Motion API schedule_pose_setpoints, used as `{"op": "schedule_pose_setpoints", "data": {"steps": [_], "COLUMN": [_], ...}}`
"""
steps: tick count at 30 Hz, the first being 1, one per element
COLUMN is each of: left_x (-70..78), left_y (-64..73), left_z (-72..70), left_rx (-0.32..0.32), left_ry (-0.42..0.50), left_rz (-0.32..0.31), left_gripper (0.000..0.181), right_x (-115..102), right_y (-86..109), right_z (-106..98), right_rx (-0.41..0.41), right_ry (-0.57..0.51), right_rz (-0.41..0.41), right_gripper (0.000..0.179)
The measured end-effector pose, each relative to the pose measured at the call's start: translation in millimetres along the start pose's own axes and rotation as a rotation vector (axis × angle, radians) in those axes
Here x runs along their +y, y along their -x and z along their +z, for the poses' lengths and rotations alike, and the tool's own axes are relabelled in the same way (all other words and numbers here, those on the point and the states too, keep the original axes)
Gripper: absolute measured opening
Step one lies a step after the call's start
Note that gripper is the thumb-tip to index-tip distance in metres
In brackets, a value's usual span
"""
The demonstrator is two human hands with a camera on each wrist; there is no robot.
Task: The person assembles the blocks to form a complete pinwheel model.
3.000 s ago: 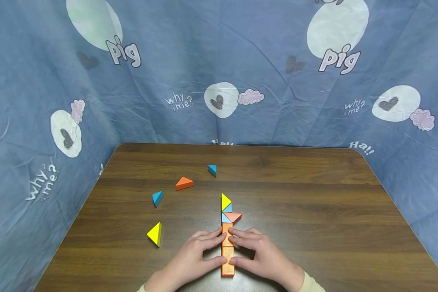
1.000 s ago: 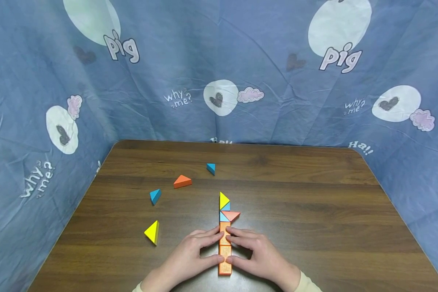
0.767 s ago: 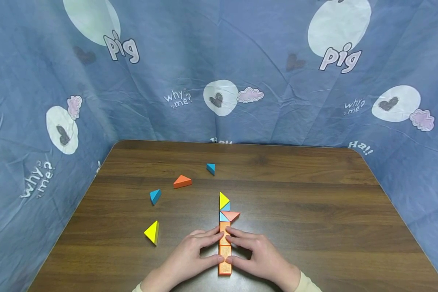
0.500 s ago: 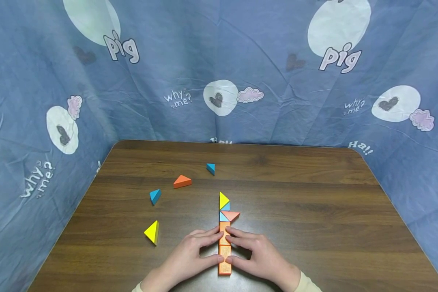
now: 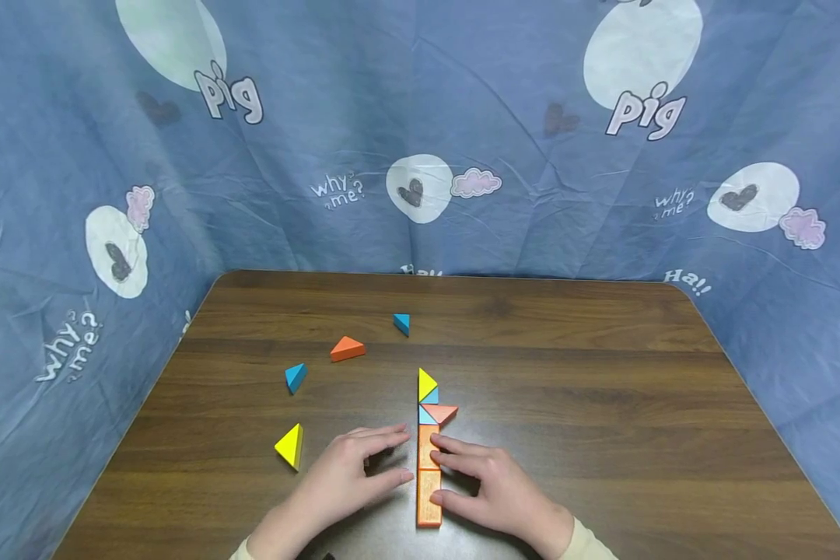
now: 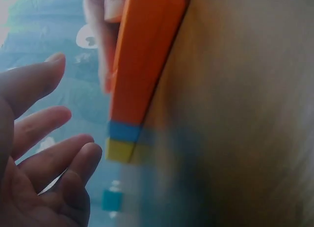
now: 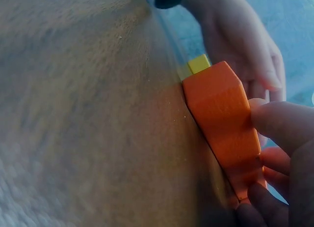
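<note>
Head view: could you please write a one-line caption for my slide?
Right hand touching two orange blocks lined up with triangular blocks, left hand apart from them.

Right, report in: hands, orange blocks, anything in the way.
Right hand: thumb on near orange rectangular block, fingertips on far orange rectangular block. Blocks end to end. Left hand apart from them, nothing seen between.
</note>
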State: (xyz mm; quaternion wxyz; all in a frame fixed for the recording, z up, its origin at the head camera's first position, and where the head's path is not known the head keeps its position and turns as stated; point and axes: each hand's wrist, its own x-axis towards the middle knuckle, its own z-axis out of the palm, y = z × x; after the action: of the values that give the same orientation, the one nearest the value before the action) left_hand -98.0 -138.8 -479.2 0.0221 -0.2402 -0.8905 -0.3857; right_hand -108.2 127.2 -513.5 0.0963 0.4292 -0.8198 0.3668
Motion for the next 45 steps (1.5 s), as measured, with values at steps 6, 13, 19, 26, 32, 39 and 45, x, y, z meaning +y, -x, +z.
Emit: {"op": "schedule_pose_setpoints", "data": {"steps": [6,13,19,26,32,39,45], "left_x": [-6.1,-16.1,-30.8,-49.4,-55.6,-60.6,-66.8], "left_y": [-23.9,-67.4,-116.2,-158.6,-176.2,-181.1,-181.1], "left_z": [-33.3,-57.4,-55.5,-40.1,-31.0,-25.3,-22.5], "left_rx": [0.035,0.049,0.061,0.024,0.0,0.002,0.033], "left_ry": [-0.071,-0.106,-0.197,-0.369,-0.421,-0.433,-0.447], "left_rz": [-0.044,-0.178,-0.231,-0.325,-0.411,-0.439,-0.429], "left_gripper": [0.046,0.045,0.048,0.057,0.059,0.059,0.054], "right_x": [2.1,2.8,3.2,1.4,-0.4,-1.5,-0.1], "right_y": [1.6,4.2,5.0,5.6,5.3,3.8,2.4], "right_z": [0.9,0.3,-0.4,-0.7,0.0,-1.3,-0.8], "right_rx": [-0.006,-0.024,-0.019,-0.04,-0.044,-0.049,-0.008], "right_ry": [0.002,-0.007,-0.002,-0.027,-0.02,-0.025,0.008], "right_rz": [0.014,0.049,0.052,0.08,0.083,0.08,0.011], "right_gripper": [0.045,0.046,0.046,0.047,0.047,0.046,0.046]}}
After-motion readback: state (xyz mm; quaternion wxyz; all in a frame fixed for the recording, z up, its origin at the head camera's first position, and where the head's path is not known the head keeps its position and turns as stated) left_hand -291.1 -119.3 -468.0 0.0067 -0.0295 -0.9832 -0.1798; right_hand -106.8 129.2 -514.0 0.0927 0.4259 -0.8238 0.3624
